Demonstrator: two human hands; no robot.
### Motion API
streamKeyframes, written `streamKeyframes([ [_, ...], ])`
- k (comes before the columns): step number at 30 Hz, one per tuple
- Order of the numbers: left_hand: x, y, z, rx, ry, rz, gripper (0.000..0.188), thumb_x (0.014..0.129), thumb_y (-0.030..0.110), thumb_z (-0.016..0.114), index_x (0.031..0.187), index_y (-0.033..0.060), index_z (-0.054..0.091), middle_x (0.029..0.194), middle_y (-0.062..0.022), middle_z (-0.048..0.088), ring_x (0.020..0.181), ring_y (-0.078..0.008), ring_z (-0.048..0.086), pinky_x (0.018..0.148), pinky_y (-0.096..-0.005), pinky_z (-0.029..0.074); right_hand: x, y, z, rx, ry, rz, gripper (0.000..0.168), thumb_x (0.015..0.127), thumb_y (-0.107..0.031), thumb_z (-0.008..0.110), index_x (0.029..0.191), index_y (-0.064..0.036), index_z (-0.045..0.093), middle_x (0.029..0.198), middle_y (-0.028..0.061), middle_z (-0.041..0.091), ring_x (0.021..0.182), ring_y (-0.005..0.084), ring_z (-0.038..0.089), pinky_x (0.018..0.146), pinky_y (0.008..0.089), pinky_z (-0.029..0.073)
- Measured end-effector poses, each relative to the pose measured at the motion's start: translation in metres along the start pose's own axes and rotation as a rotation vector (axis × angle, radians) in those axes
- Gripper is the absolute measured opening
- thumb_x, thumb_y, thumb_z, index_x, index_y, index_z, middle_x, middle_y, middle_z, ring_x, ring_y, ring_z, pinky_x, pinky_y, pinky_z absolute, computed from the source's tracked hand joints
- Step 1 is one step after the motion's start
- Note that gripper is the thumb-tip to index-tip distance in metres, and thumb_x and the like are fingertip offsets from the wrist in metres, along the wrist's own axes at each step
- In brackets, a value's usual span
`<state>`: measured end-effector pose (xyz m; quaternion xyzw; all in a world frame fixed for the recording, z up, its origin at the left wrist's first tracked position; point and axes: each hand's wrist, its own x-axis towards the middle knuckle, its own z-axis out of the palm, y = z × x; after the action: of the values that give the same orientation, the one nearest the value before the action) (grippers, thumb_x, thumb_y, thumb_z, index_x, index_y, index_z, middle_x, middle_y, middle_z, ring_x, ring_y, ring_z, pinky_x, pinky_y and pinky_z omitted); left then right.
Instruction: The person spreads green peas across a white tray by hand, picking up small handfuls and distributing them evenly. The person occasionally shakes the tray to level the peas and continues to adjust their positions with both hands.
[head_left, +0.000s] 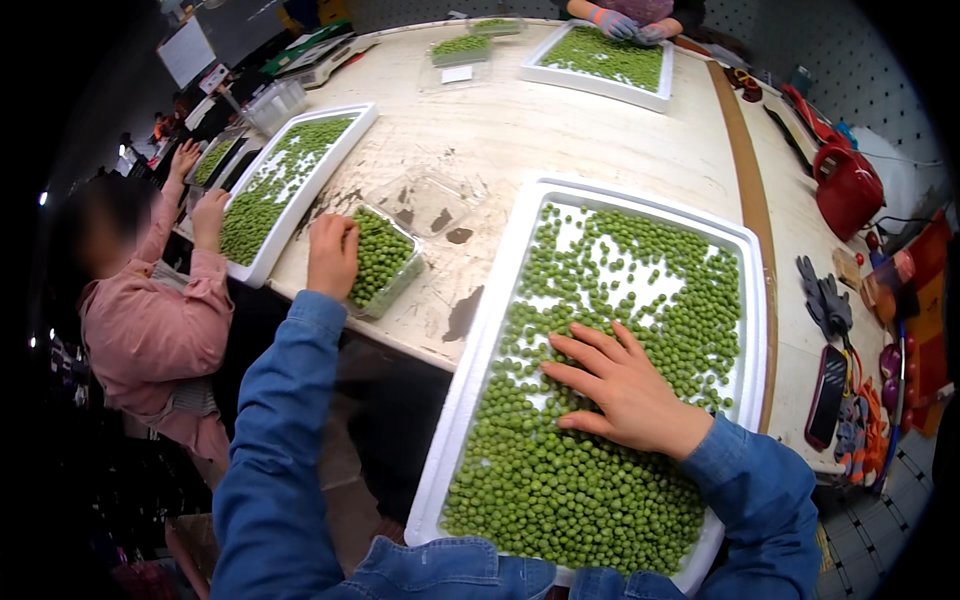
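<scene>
A large white foam tray (510, 247) lies before me, strewn with shelled green peas (585, 487) that are piled thickest at its near end. My right hand (619, 386) rests palm down on the peas mid-tray, fingers spread. To the left, my left hand (334, 251) is at the left side of a clear plastic clamshell box (409, 266) full of peas, its thumb over the rim; whether it grips the wall I cannot tell. The box's clear lid (442, 195) is folded back on the worktable.
A co-worker in pink (161, 322) sits at left by another pea tray (262, 255). Across the table, gloved hands (615, 22) work over a third tray (592, 90). A phone (827, 394), dark gloves (823, 300) and a red kettle-like container (847, 191) lie at right.
</scene>
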<state>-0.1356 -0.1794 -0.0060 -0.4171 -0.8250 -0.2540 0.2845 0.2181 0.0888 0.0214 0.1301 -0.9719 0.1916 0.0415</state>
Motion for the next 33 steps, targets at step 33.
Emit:
streamKeyframes([
  [33, 0.0, 0.006, -0.02, -0.176, 0.273, -0.119, 0.028, 0.098, 0.01, 0.049, 0.122, -0.0016, 0.059, 0.12, -0.0142, 0.062, 0.118, -0.0252, 0.055, 0.104, -0.0369, 0.037, -0.068, -0.005, -0.089, -0.067, 0.364, 0.205, 0.027, 0.079, -0.017, 0.074, 0.102, -0.006, 0.066, 0.102, 0.0101, 0.067, 0.093, 0.0282, 0.064, 0.094, 0.0453, 0.046],
])
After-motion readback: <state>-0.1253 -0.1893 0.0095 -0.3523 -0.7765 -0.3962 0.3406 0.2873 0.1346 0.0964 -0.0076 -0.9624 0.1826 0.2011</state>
